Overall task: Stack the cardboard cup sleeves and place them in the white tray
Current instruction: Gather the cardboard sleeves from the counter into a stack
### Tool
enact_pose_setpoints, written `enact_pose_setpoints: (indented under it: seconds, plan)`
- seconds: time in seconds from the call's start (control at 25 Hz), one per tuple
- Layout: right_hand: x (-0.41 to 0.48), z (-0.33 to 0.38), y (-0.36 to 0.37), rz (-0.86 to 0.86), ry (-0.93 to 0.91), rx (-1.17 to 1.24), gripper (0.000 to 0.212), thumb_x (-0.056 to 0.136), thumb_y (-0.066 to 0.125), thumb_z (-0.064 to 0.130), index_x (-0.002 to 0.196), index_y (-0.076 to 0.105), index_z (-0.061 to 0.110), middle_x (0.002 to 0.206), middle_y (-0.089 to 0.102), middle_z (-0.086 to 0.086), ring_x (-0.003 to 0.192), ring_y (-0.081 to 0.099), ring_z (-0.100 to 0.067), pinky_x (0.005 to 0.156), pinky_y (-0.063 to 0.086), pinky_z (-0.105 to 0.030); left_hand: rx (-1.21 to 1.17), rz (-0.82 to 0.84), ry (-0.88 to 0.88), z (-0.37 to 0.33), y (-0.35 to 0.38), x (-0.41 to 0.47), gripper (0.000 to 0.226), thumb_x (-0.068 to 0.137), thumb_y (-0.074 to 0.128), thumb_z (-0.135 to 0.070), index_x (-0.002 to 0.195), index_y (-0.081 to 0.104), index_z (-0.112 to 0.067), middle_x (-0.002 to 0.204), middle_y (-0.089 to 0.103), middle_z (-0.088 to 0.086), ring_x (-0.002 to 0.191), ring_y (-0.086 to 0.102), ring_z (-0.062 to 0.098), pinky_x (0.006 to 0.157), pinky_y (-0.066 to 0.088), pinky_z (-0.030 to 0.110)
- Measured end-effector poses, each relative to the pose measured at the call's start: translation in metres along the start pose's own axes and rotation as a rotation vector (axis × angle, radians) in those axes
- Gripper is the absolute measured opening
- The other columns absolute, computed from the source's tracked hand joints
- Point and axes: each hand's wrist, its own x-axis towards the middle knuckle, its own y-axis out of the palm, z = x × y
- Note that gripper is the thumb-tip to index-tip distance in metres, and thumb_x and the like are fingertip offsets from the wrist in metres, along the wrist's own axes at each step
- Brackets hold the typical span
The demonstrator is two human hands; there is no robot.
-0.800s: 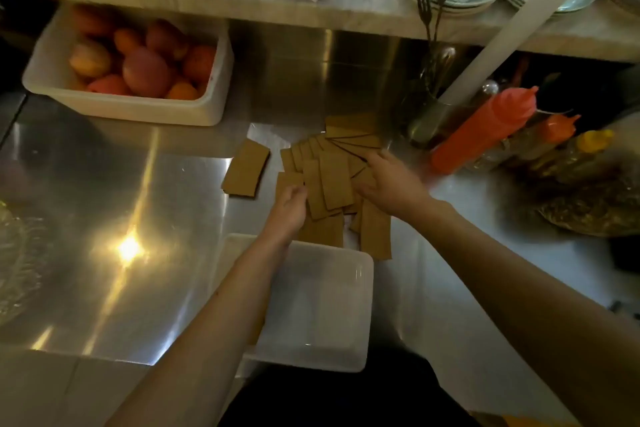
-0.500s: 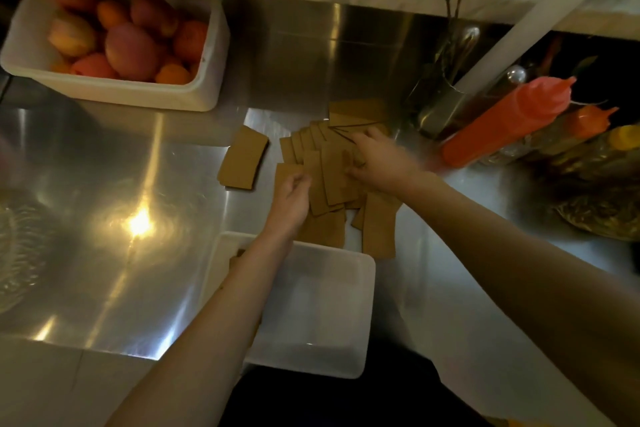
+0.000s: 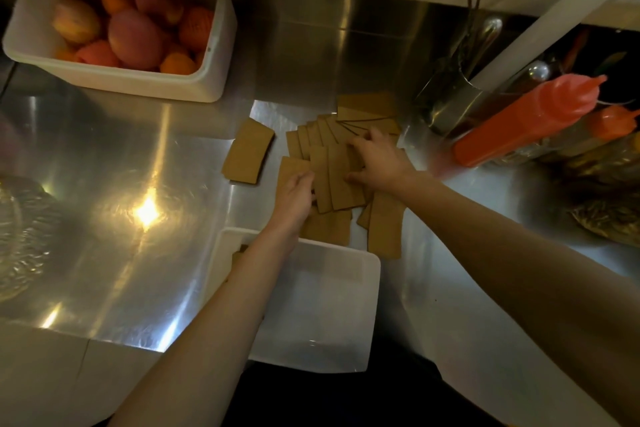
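Pressing my right hand (image 3: pixel 375 163) flat, fingers spread, on the fanned sleeves (image 3: pixel 341 180); my left hand (image 3: pixel 294 198) pinches their near edge, just beyond the tray (image 3: pixel 367 288).

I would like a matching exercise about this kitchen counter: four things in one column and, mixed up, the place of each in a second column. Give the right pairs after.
Things:
1. single sleeve
2. white tray
3. fruit bin
4. orange squeeze bottle

Places:
A. far left, under the shelf
B. right side, lying tilted
C. nearest the person, partly under the left forearm
D. alone, just left of the sleeve pile

Pairs: 1-D, 2-C, 3-A, 4-B
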Motion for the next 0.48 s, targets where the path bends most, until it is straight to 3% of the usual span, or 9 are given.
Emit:
enact_pose_setpoints:
  seconds: [0.12,0.2,0.32,0.48]
  plan:
    - [-0.004,0.000,0.001,-0.077,0.024,0.055,0.062,0.077,0.076,0.037,0.128,0.045,0.021,0.128,0.045,-0.006,0.115,0.048,-0.025,0.087,0.051,-0.045,-0.011,-0.001,0.010,0.002,0.000,0.001,0.047,0.098,0.040,-0.043,0.139,0.044,-0.020,0.134,0.055,0.005,0.119,0.054,0.021,0.103,0.043,0.042]
    - [-0.009,-0.002,-0.001,-0.111,0.024,0.187,0.050,0.082,0.071,0.030,0.124,0.045,0.020,0.120,0.051,-0.005,0.105,0.053,-0.022,0.081,0.052,-0.040,-0.013,0.001,0.019,0.003,-0.001,0.000,0.046,0.097,0.042,-0.044,0.136,0.048,-0.021,0.131,0.057,0.004,0.117,0.055,0.020,0.103,0.043,0.043]
    - [-0.020,-0.001,-0.010,-0.072,0.034,0.470,0.031,0.093,0.059,0.016,0.123,0.051,0.019,0.113,0.055,-0.003,0.096,0.055,-0.015,0.068,0.046,-0.020,0.039,-0.011,0.048,0.003,-0.002,-0.001,0.048,0.093,0.045,-0.048,0.134,0.051,-0.022,0.131,0.058,0.003,0.118,0.054,0.019,0.106,0.040,0.045]
    - [-0.032,0.008,-0.034,0.014,0.031,0.714,0.025,0.094,0.055,0.009,0.117,0.057,0.016,0.108,0.061,-0.001,0.093,0.062,-0.015,0.069,0.050,-0.021,-0.040,-0.013,0.056,-0.004,-0.003,-0.008,0.048,0.091,0.050,-0.053,0.126,0.058,-0.021,0.124,0.063,0.000,0.113,0.058,0.018,0.103,0.043,0.042]
